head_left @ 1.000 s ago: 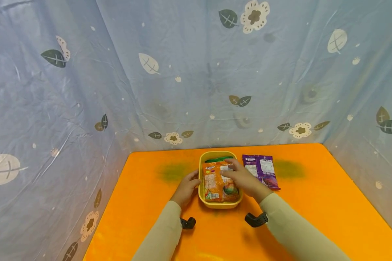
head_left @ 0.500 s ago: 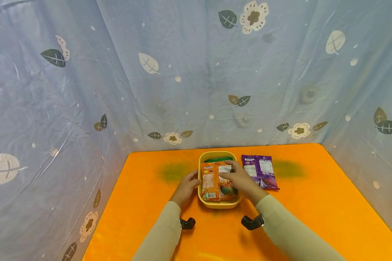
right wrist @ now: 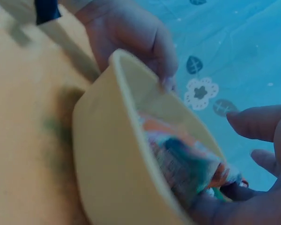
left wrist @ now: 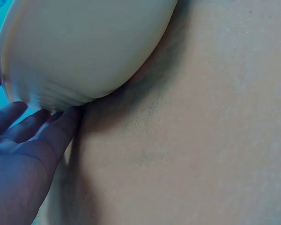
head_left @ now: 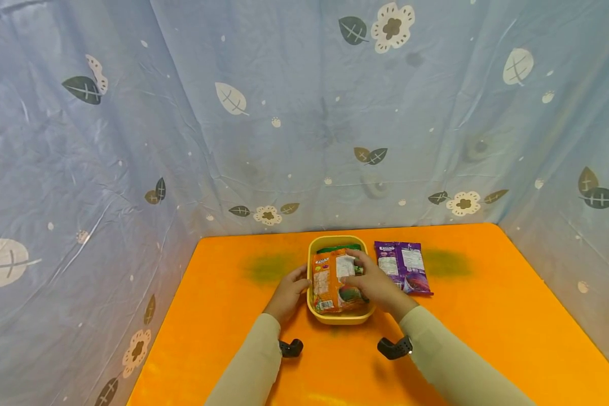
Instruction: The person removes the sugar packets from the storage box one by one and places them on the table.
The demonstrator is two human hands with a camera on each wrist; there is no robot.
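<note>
A yellow plastic basin (head_left: 341, 320) holds an orange printed packet (head_left: 323, 282) lying over a green packet (head_left: 337, 248). My left hand (head_left: 286, 296) grips the basin's left side; in the left wrist view its fingers lie against the outer wall (left wrist: 79, 56), with the thumb at the rim. At the right, my right hand (head_left: 383, 287) reaches into the basin and holds the orange packet by its right edge, the thumb lying over it. The right wrist view has lower fingers between the packet (right wrist: 178, 159) and the wall; their tips are hidden.
A purple double packet (head_left: 408, 268) lies flat on the orange tabletop (head_left: 223, 321), just right of the basin. A blue curtain (head_left: 284, 113) printed with leaves and flowers surrounds the table at the back and sides. Both wrists carry black straps.
The orange packet has shifted slightly left and bends more, showing some green beside its right edge. My right hand has moved a little left with it. The left hand stays on the basin.
</note>
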